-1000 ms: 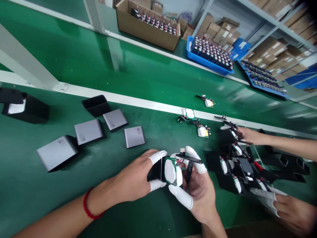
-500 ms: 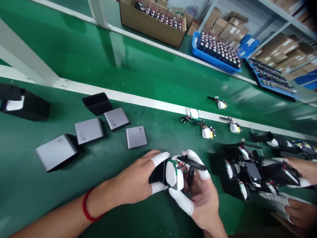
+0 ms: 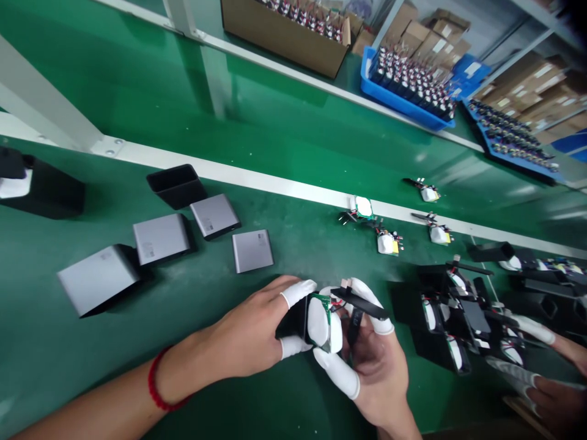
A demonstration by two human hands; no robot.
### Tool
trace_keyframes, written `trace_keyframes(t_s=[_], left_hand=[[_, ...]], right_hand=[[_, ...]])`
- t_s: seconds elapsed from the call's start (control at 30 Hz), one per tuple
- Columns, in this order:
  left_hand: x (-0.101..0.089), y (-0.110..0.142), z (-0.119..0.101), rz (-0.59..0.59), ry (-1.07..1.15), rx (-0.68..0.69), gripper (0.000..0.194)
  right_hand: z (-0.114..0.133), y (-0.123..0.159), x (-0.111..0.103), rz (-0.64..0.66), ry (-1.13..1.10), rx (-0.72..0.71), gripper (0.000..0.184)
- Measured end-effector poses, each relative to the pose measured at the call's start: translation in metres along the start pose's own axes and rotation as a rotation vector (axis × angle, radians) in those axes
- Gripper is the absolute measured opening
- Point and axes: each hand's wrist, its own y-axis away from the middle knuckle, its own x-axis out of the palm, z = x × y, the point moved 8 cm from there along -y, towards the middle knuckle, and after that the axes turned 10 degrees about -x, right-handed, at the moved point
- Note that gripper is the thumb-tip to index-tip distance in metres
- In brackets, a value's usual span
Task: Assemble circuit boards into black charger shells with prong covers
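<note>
My left hand (image 3: 257, 333), with white finger cots and a red wrist band, is closed round a black casing (image 3: 291, 319). My right hand (image 3: 373, 360), also in finger cots, pinches a white insert with a green circuit board (image 3: 322, 320) at the casing's open end, and a flat black cable strip (image 3: 364, 304) lies across its fingers. Both hands hover just above the green belt (image 3: 284, 244).
Several grey casings (image 3: 160, 238) and an open black shell (image 3: 177, 183) lie left. Loose white inserts (image 3: 387, 243) lie beyond. A heap of black assemblies (image 3: 454, 318) sits right, with a co-worker's hands (image 3: 545, 391) at it. Blue trays (image 3: 408, 85) and a cardboard box (image 3: 284, 36) stand behind.
My hands keep the same hold on casing and insert. The co-worker's hand has drawn back from the far side of the heap to its right edge. The view has drifted slightly.
</note>
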Motion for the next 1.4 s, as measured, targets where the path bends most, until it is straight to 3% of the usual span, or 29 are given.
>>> trace_keyframes(t_s=[0.6, 0.87, 1.03, 1.1, 1.23, 1.4], left_hand=[[0.0, -0.001, 0.0, 0.035, 0.023, -0.032, 0.053], [-0.001, -0.002, -0.001, 0.027, 0.006, -0.025, 0.057], [0.001, 0.001, 0.003, 0.012, -0.035, -0.051, 0.061], [0.002, 0.001, 0.005, 0.006, -0.039, -0.06, 0.065], [0.003, -0.001, 0.007, -0.003, -0.031, -0.061, 0.064], [0.003, -0.001, 0.006, -0.021, -0.01, -0.041, 0.063]], right_hand=[[0.011, 0.002, -0.001, -0.035, 0.247, 0.071, 0.065], [0.002, 0.005, -0.001, -0.023, 0.235, 0.029, 0.074], [0.002, 0.007, 0.003, 0.014, 0.084, 0.105, 0.099], [0.007, 0.005, 0.003, 0.005, 0.08, 0.06, 0.091], [0.006, 0.0, 0.011, -0.08, 0.132, 0.051, 0.05], [-0.008, -0.004, 0.024, -0.129, 0.152, 0.161, 0.05]])
